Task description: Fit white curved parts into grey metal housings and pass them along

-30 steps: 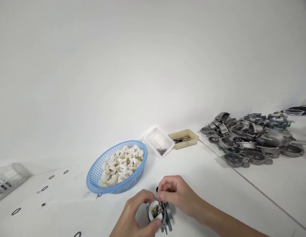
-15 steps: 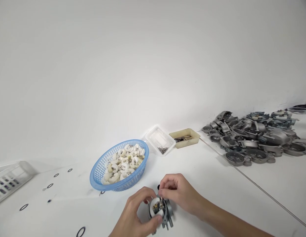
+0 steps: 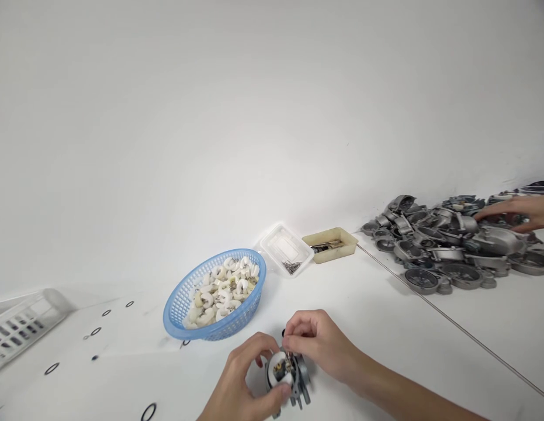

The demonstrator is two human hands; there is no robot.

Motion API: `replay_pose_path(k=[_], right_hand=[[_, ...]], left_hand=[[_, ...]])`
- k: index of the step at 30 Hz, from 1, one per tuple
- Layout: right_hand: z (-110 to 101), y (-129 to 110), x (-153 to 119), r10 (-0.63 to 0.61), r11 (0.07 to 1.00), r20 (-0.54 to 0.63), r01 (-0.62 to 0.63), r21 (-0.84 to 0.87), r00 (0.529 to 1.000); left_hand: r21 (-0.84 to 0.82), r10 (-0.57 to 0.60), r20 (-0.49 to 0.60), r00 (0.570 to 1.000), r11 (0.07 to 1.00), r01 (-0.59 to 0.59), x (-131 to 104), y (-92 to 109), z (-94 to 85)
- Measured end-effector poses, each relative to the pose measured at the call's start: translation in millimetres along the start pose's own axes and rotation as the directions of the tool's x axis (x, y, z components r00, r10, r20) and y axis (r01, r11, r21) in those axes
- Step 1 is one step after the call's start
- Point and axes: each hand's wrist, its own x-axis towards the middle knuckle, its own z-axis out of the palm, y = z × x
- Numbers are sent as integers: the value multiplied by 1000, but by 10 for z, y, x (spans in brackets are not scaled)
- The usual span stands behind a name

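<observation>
A grey metal carburetor with a white float in its round opening rests near the front of the table. My left hand grips it from the left, thumb on the near side and fingers around the far side. Small brass parts show in the middle of the float. Over the carburetor's right rim, my right hand is closed in a pinch, thumb against forefinger. Whatever sits between those fingertips is too small to make out.
A blue basket holds white floats. Behind are a clear box of pins and a yellowish tray. Metal float bowls are heaped right, where another person's hand reaches in. Black rings and a white basket lie left.
Another person's hand has come in from the right over the heap of metal parts. My two hands keep the same hold on the carburetor; the view has shifted slightly.
</observation>
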Motion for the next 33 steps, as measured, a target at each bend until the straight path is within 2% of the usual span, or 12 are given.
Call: replay_pose_path(k=[21,24,29,33], right_hand=[[14,1,2,4,1000,-10,-4,-24,1000],[-1,-5,4,-11,997,-10,10,-83,1000],[-97,-128,-21,6,959,-15,-10,-282,1000],[-186,-214,-43,54,951,79,-27,-308,995]], left_hand=[[5,-24,-6,1000,1000,24,-5,49,-11],[8,-31,-3,1000,999,31,-7,60,-12],[7,-7,-14,1000,1000,7,-9,77,-15],[-15,19,-7,1000,1000,-19,5,70,-19]])
